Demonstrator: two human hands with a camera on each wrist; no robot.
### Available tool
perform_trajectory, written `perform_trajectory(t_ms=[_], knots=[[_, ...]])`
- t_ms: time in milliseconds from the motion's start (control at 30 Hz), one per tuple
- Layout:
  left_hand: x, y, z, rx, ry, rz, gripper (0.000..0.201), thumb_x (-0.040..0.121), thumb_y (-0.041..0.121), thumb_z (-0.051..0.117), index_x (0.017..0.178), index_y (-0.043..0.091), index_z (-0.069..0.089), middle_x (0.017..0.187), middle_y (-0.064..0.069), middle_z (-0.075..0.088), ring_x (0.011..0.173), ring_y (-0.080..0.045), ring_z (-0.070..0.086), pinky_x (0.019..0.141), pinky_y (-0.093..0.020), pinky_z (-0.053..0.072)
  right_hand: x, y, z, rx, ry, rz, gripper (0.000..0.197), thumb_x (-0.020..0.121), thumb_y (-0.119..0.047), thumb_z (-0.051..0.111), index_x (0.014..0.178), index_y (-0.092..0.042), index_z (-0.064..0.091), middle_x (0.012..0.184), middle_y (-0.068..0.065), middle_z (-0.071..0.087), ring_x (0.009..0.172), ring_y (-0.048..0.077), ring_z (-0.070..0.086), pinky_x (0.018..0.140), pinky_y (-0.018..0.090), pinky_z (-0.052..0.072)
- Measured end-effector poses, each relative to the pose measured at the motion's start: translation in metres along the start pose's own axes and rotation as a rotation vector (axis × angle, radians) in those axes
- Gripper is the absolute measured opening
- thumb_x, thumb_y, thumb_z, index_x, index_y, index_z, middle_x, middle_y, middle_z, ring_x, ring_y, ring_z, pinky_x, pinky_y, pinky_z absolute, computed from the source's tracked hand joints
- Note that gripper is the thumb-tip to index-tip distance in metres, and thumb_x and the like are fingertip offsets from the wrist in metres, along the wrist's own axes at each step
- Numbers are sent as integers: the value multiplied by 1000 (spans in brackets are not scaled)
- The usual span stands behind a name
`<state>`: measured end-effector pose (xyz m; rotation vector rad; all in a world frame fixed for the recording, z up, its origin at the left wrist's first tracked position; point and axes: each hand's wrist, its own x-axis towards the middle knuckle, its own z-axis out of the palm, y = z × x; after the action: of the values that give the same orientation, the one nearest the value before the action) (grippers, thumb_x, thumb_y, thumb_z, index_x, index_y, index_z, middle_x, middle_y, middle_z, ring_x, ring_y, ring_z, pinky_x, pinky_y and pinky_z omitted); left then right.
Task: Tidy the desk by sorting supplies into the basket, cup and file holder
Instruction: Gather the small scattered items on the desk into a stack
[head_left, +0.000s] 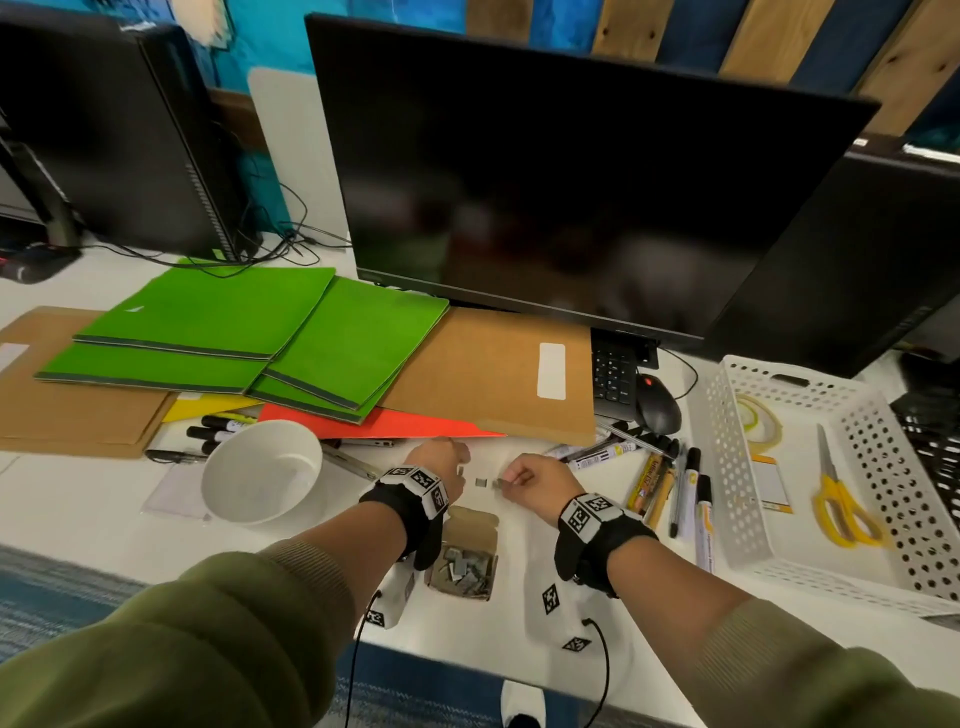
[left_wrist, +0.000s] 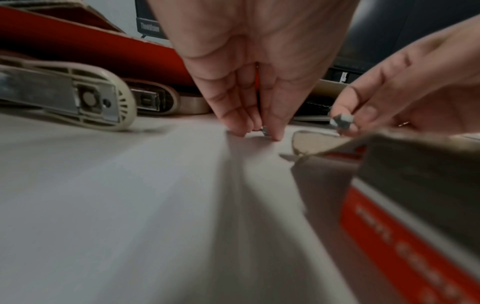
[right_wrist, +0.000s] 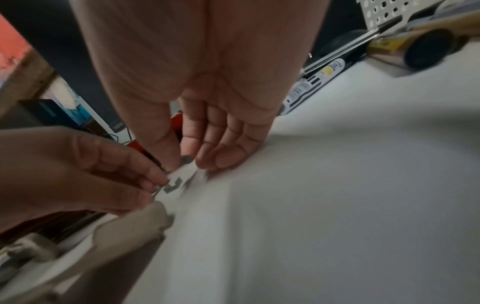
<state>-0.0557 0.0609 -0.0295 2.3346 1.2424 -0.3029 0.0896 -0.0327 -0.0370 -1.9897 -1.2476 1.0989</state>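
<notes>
Both hands hover low over the white desk (head_left: 524, 535), just beyond an open cardboard staple box (head_left: 465, 558) that holds several grey staple strips. My left hand (head_left: 457, 470) pinches a small staple piece (left_wrist: 265, 130) between thumb and fingertips against the desk. Thumb and forefinger of my right hand (head_left: 503, 482) pinch another staple block (left_wrist: 342, 120). A third loose staple piece (head_left: 481, 482) lies on the desk between the two hands. The white perforated basket (head_left: 737, 467) stands at the right and a white cup (head_left: 262, 470) at the left.
The basket holds yellow scissors (head_left: 839, 499) and tape rolls (head_left: 758, 421). Markers and pens (head_left: 675, 483) lie between my right hand and the basket. Green notebooks (head_left: 234, 332), folders and brown envelopes (head_left: 498, 374) are stacked under the monitor (head_left: 561, 182). A stapler (left_wrist: 78, 98) lies left of my left hand.
</notes>
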Motion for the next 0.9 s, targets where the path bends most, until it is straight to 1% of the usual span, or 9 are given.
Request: perform_trajectory(t_ms=[100,233,433,567,667,700,800,833,900], knots=[[2,1,1,31,-8,7,28,90,14,53,117,16,58,126,-5,57,113,-23,56,93,-30,47,-9,-3,1,53,-58,-49,30,77,-2,68,64,-26,55,70,-10,56,66,4,51,67,12,42],[-1,2,-1,22,0,15,27,93,16,51,119,14,57,127,-7,56,115,-23,54,95,-31,45,-23,-11,3,17,-142,-102,29,74,-3,70,65,-28,58,71,-12,56,66,1,51,69,15,44],[-30,0,-4,-77,76,118,28,92,20,53,119,15,57,125,-5,55,115,-20,53,96,-27,40,-50,-13,10,-129,-221,-172,36,69,-5,74,63,-37,57,82,-13,52,77,11,51,78,25,46],[-57,-5,2,-106,122,212,26,91,24,55,114,15,60,117,-2,60,110,-18,54,89,-21,38,-61,-13,16,-201,-186,-235,26,68,-8,76,70,-30,63,89,-10,50,86,11,52,83,21,43],[-73,-8,10,-127,123,273,24,90,24,56,112,15,62,115,-2,62,111,-18,52,90,-21,35,-64,-11,21,-235,-148,-232,32,69,-12,77,70,-38,59,99,1,54,93,18,56,89,27,45],[-77,-8,12,-129,115,285,25,90,25,56,112,16,63,115,-2,62,112,-18,51,92,-22,35,-64,-11,21,-231,-129,-225,31,70,-13,77,73,-38,58,101,3,54,94,20,56,89,25,45],[-87,-9,22,-132,80,318,25,89,26,59,112,18,63,116,-2,61,114,-19,48,97,-25,35,-63,-9,24,-171,-5,-200,21,78,-13,70,89,-27,60,99,0,53,90,14,51,75,8,39],[-89,-10,26,-133,81,322,25,88,25,60,112,19,64,116,-2,60,115,-19,47,98,-25,35,-60,-8,24,-161,50,-169,17,81,-13,67,94,-23,61,98,-1,52,89,14,51,73,10,38],[-92,-12,29,-145,101,321,27,87,25,61,113,20,63,118,-2,57,117,-20,45,99,-24,33,-52,-4,22,-182,121,-94,19,84,-13,62,103,-15,63,99,-1,51,88,13,50,78,16,39]])
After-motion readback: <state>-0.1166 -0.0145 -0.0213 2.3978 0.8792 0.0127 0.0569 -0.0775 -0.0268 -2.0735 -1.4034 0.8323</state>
